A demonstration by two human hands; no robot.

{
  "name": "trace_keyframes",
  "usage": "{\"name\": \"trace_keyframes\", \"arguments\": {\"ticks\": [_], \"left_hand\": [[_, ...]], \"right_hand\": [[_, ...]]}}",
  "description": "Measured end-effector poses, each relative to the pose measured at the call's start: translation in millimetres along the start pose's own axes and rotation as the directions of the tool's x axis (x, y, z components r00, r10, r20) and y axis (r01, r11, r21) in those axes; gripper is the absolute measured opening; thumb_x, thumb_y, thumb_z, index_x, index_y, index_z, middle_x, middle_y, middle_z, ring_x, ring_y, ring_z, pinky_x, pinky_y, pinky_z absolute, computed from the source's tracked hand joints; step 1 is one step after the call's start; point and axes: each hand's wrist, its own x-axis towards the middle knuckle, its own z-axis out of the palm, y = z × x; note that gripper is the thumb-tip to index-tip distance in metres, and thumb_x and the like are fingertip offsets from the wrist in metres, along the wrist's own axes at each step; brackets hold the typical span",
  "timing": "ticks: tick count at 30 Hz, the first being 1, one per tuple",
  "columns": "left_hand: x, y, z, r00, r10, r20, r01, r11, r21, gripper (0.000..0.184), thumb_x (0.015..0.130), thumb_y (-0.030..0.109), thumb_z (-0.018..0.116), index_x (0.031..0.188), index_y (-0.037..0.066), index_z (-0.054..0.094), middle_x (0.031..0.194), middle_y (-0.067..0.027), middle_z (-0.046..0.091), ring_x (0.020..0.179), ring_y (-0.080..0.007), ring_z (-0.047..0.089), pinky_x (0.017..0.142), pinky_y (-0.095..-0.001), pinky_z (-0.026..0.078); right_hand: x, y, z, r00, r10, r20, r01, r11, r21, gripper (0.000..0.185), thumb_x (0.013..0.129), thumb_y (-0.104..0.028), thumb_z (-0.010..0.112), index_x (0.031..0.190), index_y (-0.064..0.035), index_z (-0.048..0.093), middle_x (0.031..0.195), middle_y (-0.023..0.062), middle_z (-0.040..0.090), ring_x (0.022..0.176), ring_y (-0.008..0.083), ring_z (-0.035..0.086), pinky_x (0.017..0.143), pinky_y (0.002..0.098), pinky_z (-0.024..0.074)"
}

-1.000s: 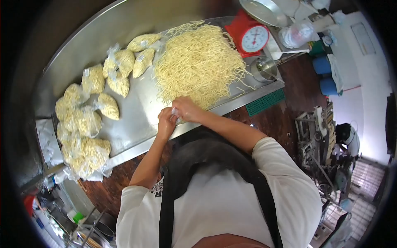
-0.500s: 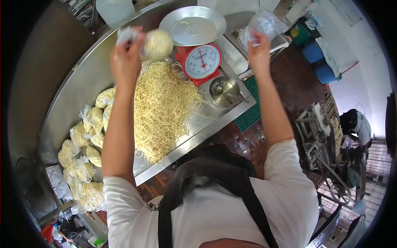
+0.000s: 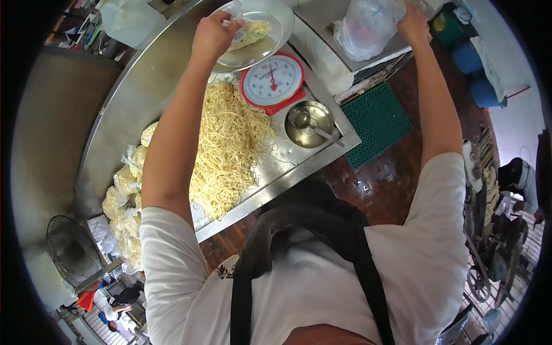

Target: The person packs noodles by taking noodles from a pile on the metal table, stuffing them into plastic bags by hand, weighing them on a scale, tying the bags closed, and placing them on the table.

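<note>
My left hand (image 3: 214, 35) grips the gathered top of a clear bag of noodles (image 3: 250, 35), which is at the round metal pan (image 3: 272, 50) of the scale. Under the pan stands the red scale with its white dial (image 3: 272, 79). At the upper right, my right hand (image 3: 413, 25) has its fingers closed at the edge of a bundle of clear plastic bags (image 3: 368, 30); its fingertips are partly hidden. A large heap of loose yellow noodles (image 3: 227, 152) lies on the metal table beside my left forearm.
Several filled noodle bags (image 3: 125, 210) are piled at the table's left side. A metal bowl with a ladle (image 3: 309, 124) stands near the table edge (image 3: 276, 192). A green mat (image 3: 377, 125) lies on the floor. Blue buckets (image 3: 486, 92) and a fan (image 3: 75, 253) are farther out.
My left hand has carried the noodle bag up and right to the scale pan. My right hand has shifted to the right edge of the plastic bags. The camera view has moved too.
</note>
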Motion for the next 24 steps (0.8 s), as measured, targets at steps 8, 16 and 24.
{"name": "trace_keyframes", "arguments": {"ticks": [8, 16, 24], "left_hand": [[4.7, 5.6, -7.4, 0.988, -0.053, 0.147, 0.050, 0.998, 0.023, 0.057, 0.080, 0.044, 0.073, 0.108, -0.004, 0.066, 0.099, -0.0255, 0.068, 0.095, -0.0388, 0.066, 0.084, -0.0434, 0.051], [0.6, -8.1, 3.7, 0.997, 0.018, 0.078, -0.022, 0.998, 0.059, 0.048, 0.083, 0.040, 0.071, 0.107, -0.003, 0.068, 0.090, -0.0241, 0.069, 0.087, -0.0368, 0.068, 0.078, -0.0413, 0.052], [-7.4, 9.1, -10.0, 0.995, -0.065, 0.082, 0.071, 0.995, -0.073, 0.040, 0.081, 0.032, 0.073, 0.096, -0.005, 0.067, 0.092, -0.0282, 0.067, 0.090, -0.0415, 0.065, 0.078, -0.0449, 0.050]], "right_hand": [[-11.0, -33.5, -35.5, 0.954, 0.206, 0.218, -0.223, 0.973, 0.057, 0.056, 0.079, -0.003, 0.055, 0.134, -0.0067, 0.050, 0.127, 0.0270, 0.054, 0.123, 0.0430, 0.047, 0.100, 0.0548, 0.0368], [-12.3, -25.2, -27.4, 0.974, 0.183, 0.132, -0.190, 0.981, 0.046, 0.041, 0.082, -0.004, 0.054, 0.122, -0.0068, 0.058, 0.117, 0.0247, 0.058, 0.111, 0.0435, 0.054, 0.097, 0.0550, 0.0389], [-8.4, -23.2, -43.4, 0.971, 0.077, 0.224, -0.112, 0.983, 0.146, 0.041, 0.077, -0.017, 0.068, 0.116, -0.0039, 0.065, 0.118, 0.0181, 0.063, 0.115, 0.0327, 0.057, 0.104, 0.0419, 0.0364]]}}
